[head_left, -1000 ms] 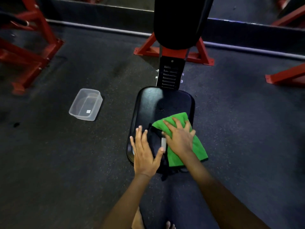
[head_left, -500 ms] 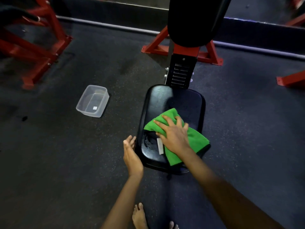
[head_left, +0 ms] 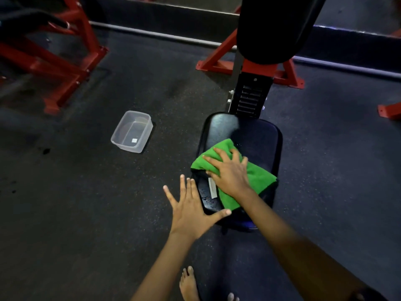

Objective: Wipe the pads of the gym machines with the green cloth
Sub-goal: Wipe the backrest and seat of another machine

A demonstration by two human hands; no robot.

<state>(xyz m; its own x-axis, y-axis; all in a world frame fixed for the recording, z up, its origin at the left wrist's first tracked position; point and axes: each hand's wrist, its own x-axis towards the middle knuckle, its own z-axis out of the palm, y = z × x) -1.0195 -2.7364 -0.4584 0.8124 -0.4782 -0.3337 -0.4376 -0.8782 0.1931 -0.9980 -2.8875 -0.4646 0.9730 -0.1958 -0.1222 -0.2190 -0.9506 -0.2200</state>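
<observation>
Two bare hands work at the black padded seat (head_left: pixel 256 135) in the middle of the frame. With fingers spread flat, the right hand (head_left: pixel 230 172) presses the folded green cloth (head_left: pixel 260 177) onto the seat's near half: wiping looks under way. Beside the seat's lower left edge, the left hand (head_left: pixel 191 211) is splayed and holds nothing. Next, probably, the cloth should sweep toward the glossy far end, then the upright black back pad (head_left: pixel 273 29). A clear plastic tub (head_left: pixel 132 131), left of centre, appears empty but for a small white label.
</observation>
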